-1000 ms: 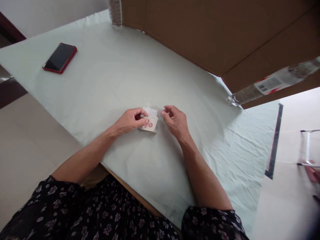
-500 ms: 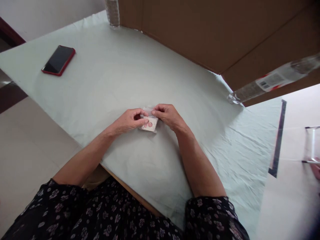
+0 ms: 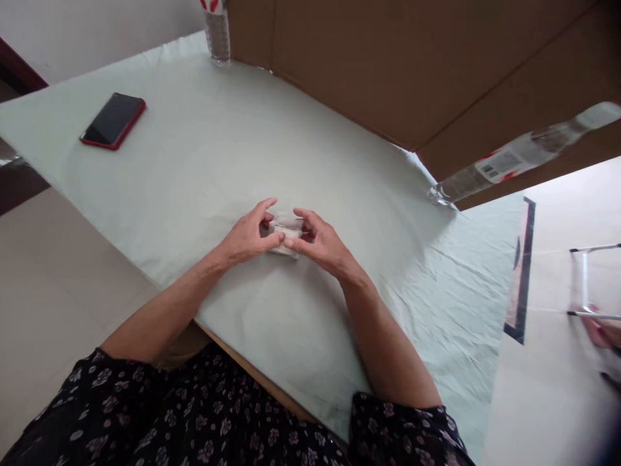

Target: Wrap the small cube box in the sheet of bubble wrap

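A small clear plastic bag (image 3: 290,222) with a flat whitish block inside is between my hands, low over the cloth. My left hand (image 3: 248,234) grips its left side, the thumb laid across the near part and the index finger lifted off. From the right, my right hand (image 3: 324,243) holds the same bag, its thumb almost meeting the left one and its fingers curled behind. The thumbs cover part of the block's face, and the other fingertips are partly hidden.
A pale green cloth (image 3: 194,155) covers the table. A phone in a red case (image 3: 113,121) lies at the left. A large brown cardboard box (image 3: 349,65) stands at the back, with one clear bottle (image 3: 217,35) at its left and another bottle (image 3: 514,158) at its right.
My right thumb has come down onto the near part of the bag, and my right fingers have spread behind it. The block's red print is now covered. The view has shifted slightly.
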`<act>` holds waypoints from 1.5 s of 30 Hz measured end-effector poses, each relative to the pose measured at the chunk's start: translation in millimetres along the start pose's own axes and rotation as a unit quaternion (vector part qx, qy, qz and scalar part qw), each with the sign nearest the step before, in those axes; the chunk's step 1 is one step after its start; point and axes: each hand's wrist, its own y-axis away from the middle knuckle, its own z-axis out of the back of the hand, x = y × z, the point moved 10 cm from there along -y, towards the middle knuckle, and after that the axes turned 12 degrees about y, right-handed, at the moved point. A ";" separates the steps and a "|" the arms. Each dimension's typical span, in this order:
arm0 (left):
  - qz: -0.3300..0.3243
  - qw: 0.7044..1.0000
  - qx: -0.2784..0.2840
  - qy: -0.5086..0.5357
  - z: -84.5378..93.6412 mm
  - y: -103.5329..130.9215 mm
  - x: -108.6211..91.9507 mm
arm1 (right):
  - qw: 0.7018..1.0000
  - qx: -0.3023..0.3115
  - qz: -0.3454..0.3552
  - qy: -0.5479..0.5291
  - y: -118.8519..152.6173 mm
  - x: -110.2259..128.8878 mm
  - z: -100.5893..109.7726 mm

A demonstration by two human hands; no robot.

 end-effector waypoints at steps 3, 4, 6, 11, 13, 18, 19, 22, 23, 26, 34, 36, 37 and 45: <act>-0.012 1.000 -0.005 0.014 1.5 0.3 -0.2 | 1.000 -0.014 0.001 0.021 3.0 -3.0 -3.1; -0.016 1.000 -0.008 0.020 2.1 0.7 0.2 | 1.000 -0.026 0.002 0.018 2.8 -3.8 -3.0; -0.021 0.999 -0.007 0.038 2.1 1.9 1.4 | 0.999 -0.044 0.007 -0.003 1.9 -4.2 -3.6; -0.028 0.997 0.002 0.071 0.9 5.9 3.0 | 0.995 -0.054 -0.006 -0.079 3.5 -5.3 -10.7; -0.028 0.997 0.002 0.078 1.5 7.2 3.5 | 0.993 -0.049 -0.011 -0.108 5.2 -5.8 -16.1; -0.017 0.995 -0.003 0.096 2.7 9.7 7.2 | 0.989 -0.053 -0.026 -0.139 6.3 -11.3 -22.8; -0.012 0.995 -0.001 0.102 1.9 9.9 8.4 | 0.988 -0.058 -0.030 -0.137 5.3 -13.3 -21.9; -0.008 0.991 0.009 0.131 -0.9 9.6 9.8 | 0.988 -0.075 -0.040 -0.126 -1.5 -16.8 -16.6; -0.010 0.990 0.012 0.141 -1.7 9.3 9.5 | 0.988 -0.077 -0.040 -0.124 -5.0 -16.5 -15.1; -0.025 0.985 0.023 0.168 -3.2 7.9 7.1 | 0.989 -0.075 -0.037 -0.121 -16.9 -11.7 -13.0; -0.010 0.984 0.018 0.177 -3.2 6.6 9.7 | 0.986 -0.096 -0.051 -0.123 -27.8 -11.6 -1.5; -0.011 0.984 0.014 0.177 -2.8 6.2 11.1 | 0.986 -0.088 -0.057 -0.130 -26.8 -15.3 -0.1; -0.012 0.984 0.011 0.177 -2.4 6.0 11.7 | 0.986 -0.083 -0.059 -0.129 -26.4 -16.6 0.1; -0.011 0.984 0.020 0.177 -4.5 6.6 8.6 | 0.989 -0.069 -0.062 -0.116 -25.6 -17.5 1.7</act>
